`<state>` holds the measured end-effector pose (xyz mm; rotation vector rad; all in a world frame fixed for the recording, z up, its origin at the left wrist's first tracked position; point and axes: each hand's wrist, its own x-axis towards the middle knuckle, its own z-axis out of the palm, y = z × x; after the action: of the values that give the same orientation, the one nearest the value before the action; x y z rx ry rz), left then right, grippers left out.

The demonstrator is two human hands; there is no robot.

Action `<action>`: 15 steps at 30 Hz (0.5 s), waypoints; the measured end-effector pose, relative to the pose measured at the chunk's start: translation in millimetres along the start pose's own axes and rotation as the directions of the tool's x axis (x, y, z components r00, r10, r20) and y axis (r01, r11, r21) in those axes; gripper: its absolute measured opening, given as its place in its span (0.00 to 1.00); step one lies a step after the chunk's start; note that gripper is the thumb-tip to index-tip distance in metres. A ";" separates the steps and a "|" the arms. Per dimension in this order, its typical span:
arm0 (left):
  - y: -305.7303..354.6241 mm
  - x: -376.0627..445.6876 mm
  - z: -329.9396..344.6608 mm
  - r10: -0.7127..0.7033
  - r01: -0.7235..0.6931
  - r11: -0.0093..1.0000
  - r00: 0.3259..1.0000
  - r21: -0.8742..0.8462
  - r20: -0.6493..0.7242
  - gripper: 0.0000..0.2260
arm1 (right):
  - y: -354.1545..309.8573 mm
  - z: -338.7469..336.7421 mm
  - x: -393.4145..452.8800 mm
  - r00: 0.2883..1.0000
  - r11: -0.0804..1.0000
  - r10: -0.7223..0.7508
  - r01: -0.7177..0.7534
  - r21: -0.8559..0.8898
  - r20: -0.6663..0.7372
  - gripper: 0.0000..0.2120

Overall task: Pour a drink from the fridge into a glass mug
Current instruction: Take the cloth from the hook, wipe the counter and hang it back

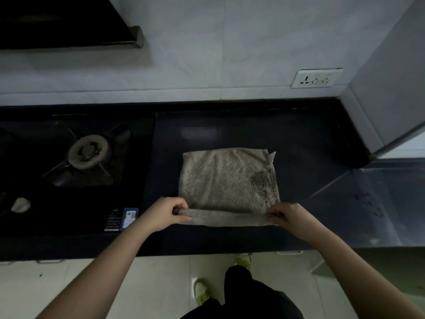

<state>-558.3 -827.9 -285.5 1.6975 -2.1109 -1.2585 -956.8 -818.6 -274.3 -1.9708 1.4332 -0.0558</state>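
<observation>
You're standing at the counter (299, 139), both arms out in front of you. Your left hand (164, 214) pinches the near left corner of the cloth (227, 178), fingers curled over the fold, thumb underneath. Your right hand (291, 216) does the same at the near right corner, fingers clenched on the fabric. Between your hands the cloth's near edge is rolled up into a narrow band, lifted just off the counter. The rest of the cloth lies flat on the dark surface, dotted pattern up, a dark stain near its right side.

To your left sits the stove (76, 157), its burner (88, 151) ringed by a black grate, with a knob (20, 204) at the near left edge and a sticker (130, 217) on the front right corner, just beside your left wrist. A socket (316, 78) sits on the tiled wall behind, well apart from the cloth. The hood (64, 21) hangs at top left.

No mug, no drink, no fridge in sight from here. Your shoes (201, 292) show on the pale floor below.
</observation>
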 end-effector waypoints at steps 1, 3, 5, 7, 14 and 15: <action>1.9 4.7 -5.2 -0.001 0.000 1.000 0.999 -0.031 -0.036 0.08 | -2.7 -7.6 6.8 1.000 1.000 -0.001 0.001 -0.010 -0.027 0.09; 6.6 16.8 -18.0 0.005 -0.014 0.997 0.993 -0.077 -0.114 0.08 | -8.4 -25.5 23.7 0.996 1.000 0.008 -0.007 0.004 -0.091 0.11; 12.0 33.4 -33.5 -0.015 -0.005 0.994 0.983 -0.110 -0.182 0.08 | -14.3 -45.7 42.8 0.990 0.999 0.034 -0.031 0.024 -0.139 0.13; 17.4 53.3 -49.2 -0.047 0.024 0.994 0.976 -0.111 -0.211 0.07 | -20.0 -65.0 64.3 0.987 0.999 0.051 -0.050 0.009 -0.155 0.13; 21.7 124.5 -65.6 -0.062 0.077 0.997 0.909 0.020 -0.411 0.10 | -21.6 -109.1 154.1 0.986 0.988 0.077 -0.095 -0.119 -0.151 0.12; 20.9 131.4 -64.2 -0.076 0.101 0.994 0.884 0.030 -0.462 0.13 | -18.9 -109.5 164.2 0.979 0.983 0.093 -0.119 -0.141 -0.179 0.13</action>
<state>-581.5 -973.7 -278.8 1.9019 -1.8108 -0.7185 -922.5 -1010.4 -237.7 -2.0474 1.6972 -0.0729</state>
